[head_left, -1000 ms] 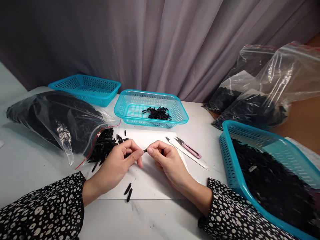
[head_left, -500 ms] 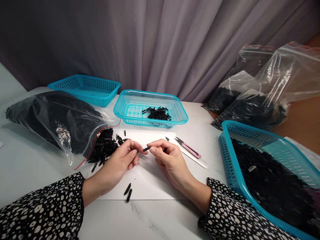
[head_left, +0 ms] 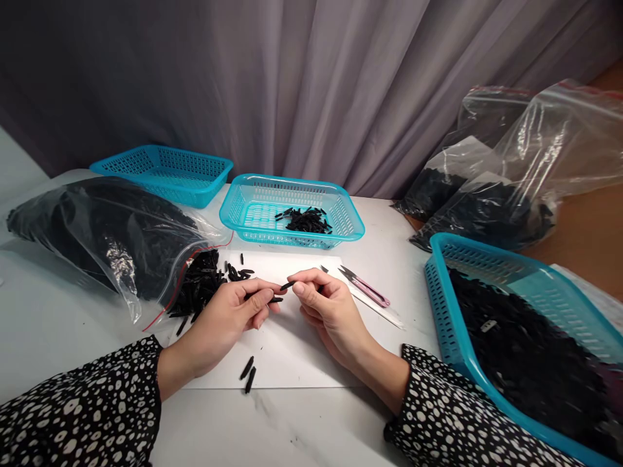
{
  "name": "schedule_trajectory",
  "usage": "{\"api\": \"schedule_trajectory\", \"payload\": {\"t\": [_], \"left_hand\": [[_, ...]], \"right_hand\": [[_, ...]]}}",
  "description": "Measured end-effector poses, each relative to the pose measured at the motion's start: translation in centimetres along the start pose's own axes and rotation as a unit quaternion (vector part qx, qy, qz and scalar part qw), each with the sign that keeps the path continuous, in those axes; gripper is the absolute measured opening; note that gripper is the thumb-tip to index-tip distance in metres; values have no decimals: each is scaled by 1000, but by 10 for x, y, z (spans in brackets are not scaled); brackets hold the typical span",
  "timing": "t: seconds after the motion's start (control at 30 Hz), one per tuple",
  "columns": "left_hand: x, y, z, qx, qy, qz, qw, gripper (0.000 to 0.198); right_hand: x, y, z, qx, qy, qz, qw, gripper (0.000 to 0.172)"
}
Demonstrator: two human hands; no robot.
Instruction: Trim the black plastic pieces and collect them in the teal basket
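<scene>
A grey pleated fabric curtain is hung behind a white marbled counter. At the right, a blue perforated plastic basket is filled with dark pieces; at the left, a bulging clear plastic bag of black material is laid. A smaller, pale-blue translucent basket is set at the back, with some black slivers heaped inside. Beneath the hands, a white flat sheet is spread.

By the left hand, a slim black stick is held, the grip closed on it between thumb and fingers, its tip protruding past the thumb. By the right hand, a short black sliver is pinched at the ends of thumb and forefinger, most of its length left outside the grip and pointed toward the left fingertips; whether it is touched by them cannot be told. Below, two loose black pieces are left lying near the sheet's front edge.
</scene>
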State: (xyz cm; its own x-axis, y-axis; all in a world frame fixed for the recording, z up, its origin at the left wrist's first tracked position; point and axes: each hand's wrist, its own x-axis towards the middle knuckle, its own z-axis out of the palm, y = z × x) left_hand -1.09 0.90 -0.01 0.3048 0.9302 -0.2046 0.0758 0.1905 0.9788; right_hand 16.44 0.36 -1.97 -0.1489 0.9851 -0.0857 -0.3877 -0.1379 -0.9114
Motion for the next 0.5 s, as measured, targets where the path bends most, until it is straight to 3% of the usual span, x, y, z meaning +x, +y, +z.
{"api": "schedule_trajectory", "payload": {"t": [0.37,0.43,0.5], "left_hand": [[0,2,-1,-35,33,-20,999,34],[1,2,-2,-31,48,-9,998,35],[1,1,-3,-28,61,0,998,37]], "right_hand": [[0,0,-1,-30,6,-14,999,25],[-2,-1,-1,-71,-17,-24,997,22],[-6,-4,0,-150,-82,-23,985,19]]}}
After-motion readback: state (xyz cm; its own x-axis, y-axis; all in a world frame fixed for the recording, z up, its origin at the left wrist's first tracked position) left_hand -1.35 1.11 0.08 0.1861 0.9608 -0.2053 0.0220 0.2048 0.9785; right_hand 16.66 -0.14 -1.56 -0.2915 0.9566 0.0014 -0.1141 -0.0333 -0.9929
